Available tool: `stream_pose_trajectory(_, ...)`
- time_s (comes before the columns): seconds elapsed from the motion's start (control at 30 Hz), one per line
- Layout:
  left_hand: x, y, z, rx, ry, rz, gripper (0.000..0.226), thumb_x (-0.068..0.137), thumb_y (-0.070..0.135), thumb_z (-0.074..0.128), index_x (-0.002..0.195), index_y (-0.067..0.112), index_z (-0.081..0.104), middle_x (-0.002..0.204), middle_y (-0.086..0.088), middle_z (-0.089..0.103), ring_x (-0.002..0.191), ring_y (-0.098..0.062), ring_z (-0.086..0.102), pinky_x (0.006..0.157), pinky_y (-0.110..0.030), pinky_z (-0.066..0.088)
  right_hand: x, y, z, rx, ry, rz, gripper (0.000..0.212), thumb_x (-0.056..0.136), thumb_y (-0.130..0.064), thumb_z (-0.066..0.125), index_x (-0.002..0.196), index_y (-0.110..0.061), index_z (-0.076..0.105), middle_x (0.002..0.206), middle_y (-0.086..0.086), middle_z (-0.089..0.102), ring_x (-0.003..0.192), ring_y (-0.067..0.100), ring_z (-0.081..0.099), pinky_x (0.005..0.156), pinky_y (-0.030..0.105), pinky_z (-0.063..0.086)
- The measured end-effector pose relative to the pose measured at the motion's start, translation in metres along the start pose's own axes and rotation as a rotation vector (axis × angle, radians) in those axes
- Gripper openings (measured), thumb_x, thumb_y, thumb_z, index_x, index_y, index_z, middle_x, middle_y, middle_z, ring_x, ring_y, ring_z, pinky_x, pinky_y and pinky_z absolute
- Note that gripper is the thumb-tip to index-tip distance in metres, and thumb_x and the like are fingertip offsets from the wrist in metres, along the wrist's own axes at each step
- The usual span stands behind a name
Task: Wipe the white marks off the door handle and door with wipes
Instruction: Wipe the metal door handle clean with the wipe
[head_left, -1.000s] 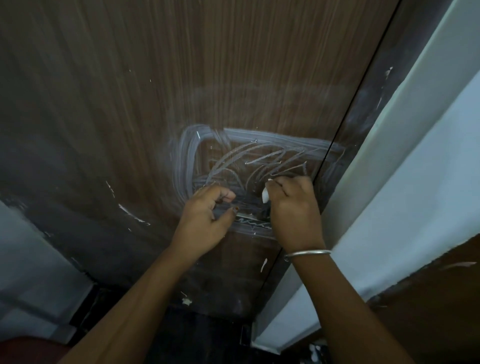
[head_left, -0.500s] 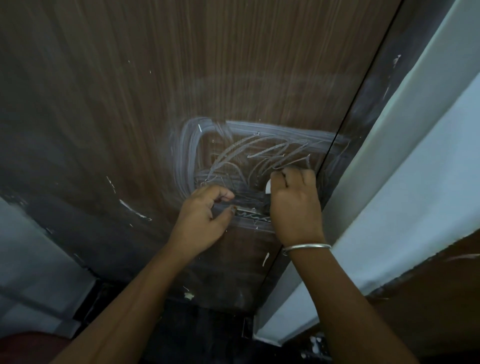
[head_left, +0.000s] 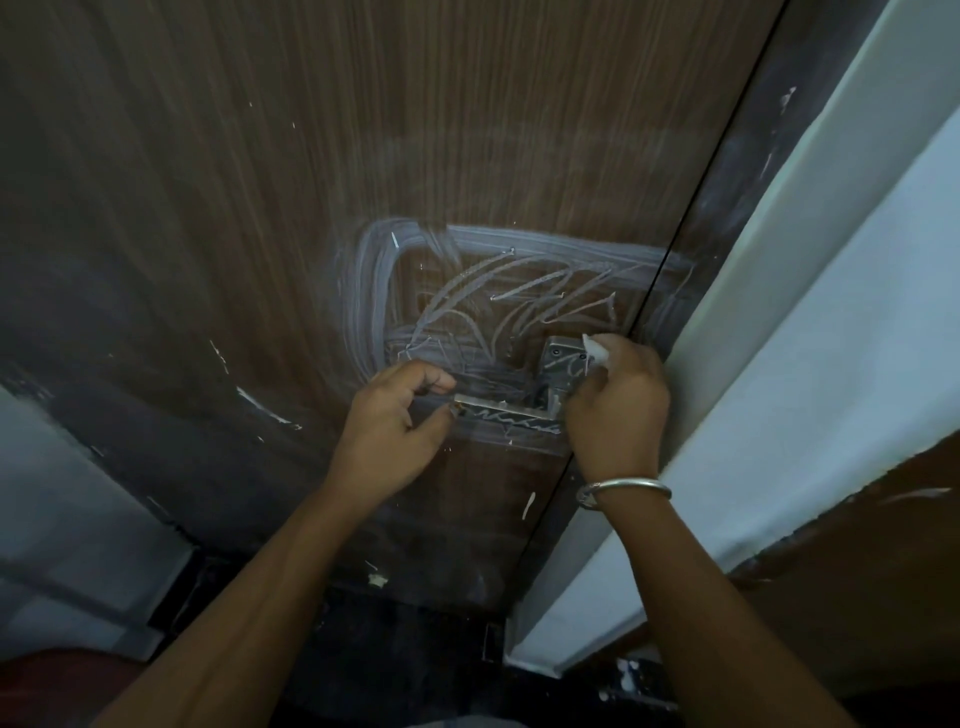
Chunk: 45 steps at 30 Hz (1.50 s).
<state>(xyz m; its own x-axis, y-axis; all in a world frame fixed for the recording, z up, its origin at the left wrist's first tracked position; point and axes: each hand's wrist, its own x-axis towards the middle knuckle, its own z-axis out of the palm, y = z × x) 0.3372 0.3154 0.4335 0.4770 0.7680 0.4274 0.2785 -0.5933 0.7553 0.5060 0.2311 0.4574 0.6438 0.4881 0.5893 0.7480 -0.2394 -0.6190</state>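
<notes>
A: What is hard to make out?

B: Most of the wipe (head_left: 595, 351) is buried in the right hand (head_left: 618, 408), which is closed around it. Only a small white corner pokes out above the fingers. That hand also covers the pivot end of the handle (head_left: 498, 413) and the lower right of the metal plate (head_left: 561, 358). The left hand (head_left: 387, 434) is curled, its thumb tip touching the handle's free end. Whether it truly grips is unclear. The scene is dim, and both arms run off the bottom edge.

A: Where are the edges, and how much room is there?

B: The door (head_left: 260, 182) fills the upper left and runs off the top. Its closing edge is a dark line slanting just right of the right hand. The handle lies level between the two hands, near that edge. White marks (head_left: 376, 291) form a smeared box with scribbles above the handle, and a zigzag runs along the handle itself. The wood left of and above the box lies open.

A: What else is around?

B: A dark frame (head_left: 732, 208) runs beside the door edge, then a pale wall (head_left: 831, 338), close beside the right hand. A metal bangle (head_left: 623, 488) circles the right wrist. Dark floor (head_left: 395, 654) shows below.
</notes>
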Motion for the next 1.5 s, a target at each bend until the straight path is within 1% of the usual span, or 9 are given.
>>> stream_pose_trajectory(0.1,0.000,-0.001,0.005,-0.005,-0.001,-0.023,0.021,0.078,0.004,0.068,0.093,0.017,0.065,0.091,0.012,0.060,0.088,0.007,0.054,0.074,-0.006,0.040,-0.008,0.002,0.006,0.071,0.087,0.060,0.031,0.083,0.009,0.053,0.109,0.000,0.065,0.105,0.020,0.062,0.092,0.030,0.060,0.079,0.006,0.030)
stream_pose_trajectory(0.3,0.002,0.002,0.011,-0.041,-0.002,-0.035,0.031,0.077,0.004,0.068,0.095,0.027,0.058,0.096,0.021,0.053,0.092,0.019,0.050,0.075,0.004,0.035,-0.020,0.017,0.015,0.155,0.051,0.247,0.026,0.087,0.003,0.053,0.110,0.000,0.064,0.109,0.019,0.063,0.097,0.031,0.060,0.082,0.017,0.038)
stream_pose_trajectory(0.53,0.000,0.002,0.016,-0.021,0.004,-0.052,0.030,0.078,0.007,0.069,0.096,0.028,0.058,0.097,0.021,0.048,0.092,0.020,0.048,0.074,0.004,0.034,-0.008,0.008,0.011,0.208,0.128,0.099,0.029,0.084,0.008,0.053,0.109,0.000,0.066,0.105,0.020,0.064,0.089,0.018,0.057,0.079,0.004,0.032)
stream_pose_trajectory(0.77,-0.001,0.001,0.017,-0.002,-0.029,-0.085,0.029,0.078,0.008,0.069,0.102,0.021,0.061,0.103,0.011,0.050,0.092,0.016,0.048,0.073,0.001,0.036,-0.033,0.032,0.025,0.212,0.000,0.321,0.028,0.089,0.002,0.053,0.114,-0.003,0.064,0.113,0.016,0.065,0.101,0.027,0.061,0.082,0.013,0.038)
stream_pose_trajectory(0.87,-0.002,0.000,0.020,-0.005,-0.030,-0.100,0.030,0.078,0.009,0.070,0.104,0.020,0.061,0.103,0.010,0.049,0.092,0.013,0.049,0.075,-0.001,0.037,-0.025,0.027,0.023,0.240,0.057,0.287,0.027,0.087,0.003,0.053,0.111,-0.002,0.065,0.109,0.017,0.066,0.098,0.028,0.061,0.084,0.019,0.042)
stream_pose_trajectory(1.03,-0.001,-0.003,0.024,-0.035,-0.010,-0.118,0.031,0.077,0.007,0.070,0.102,0.022,0.059,0.098,0.019,0.046,0.090,0.011,0.050,0.074,0.001,0.038,-0.028,0.028,0.024,0.203,0.095,0.140,0.028,0.085,0.007,0.053,0.110,0.001,0.065,0.106,0.020,0.065,0.094,0.027,0.061,0.082,0.010,0.036)
stream_pose_trajectory(1.13,-0.001,-0.004,0.025,-0.059,-0.001,-0.129,0.034,0.077,0.007,0.070,0.101,0.027,0.056,0.098,0.021,0.046,0.089,0.011,0.051,0.074,0.001,0.038,-0.046,0.040,0.030,0.199,0.028,0.232,0.028,0.087,0.007,0.053,0.112,0.000,0.065,0.109,0.019,0.064,0.099,0.030,0.062,0.085,0.016,0.039)
stream_pose_trajectory(1.4,-0.003,-0.001,0.026,-0.136,0.001,-0.192,0.039,0.075,0.008,0.072,0.105,0.028,0.055,0.109,0.008,0.049,0.096,0.000,0.053,0.084,-0.020,0.045,-0.039,0.040,0.035,0.253,0.076,0.223,0.026,0.087,0.005,0.055,0.109,0.000,0.066,0.106,0.017,0.066,0.092,0.016,0.057,0.081,0.008,0.036)
stream_pose_trajectory(1.5,-0.003,-0.001,0.027,-0.168,-0.001,-0.214,0.045,0.075,0.008,0.072,0.109,0.029,0.050,0.114,-0.003,0.052,0.101,-0.011,0.053,0.086,-0.028,0.047,-0.052,0.047,0.041,0.268,0.035,0.302,0.026,0.088,0.005,0.053,0.109,0.000,0.066,0.107,0.018,0.066,0.096,0.023,0.061,0.087,0.020,0.044)
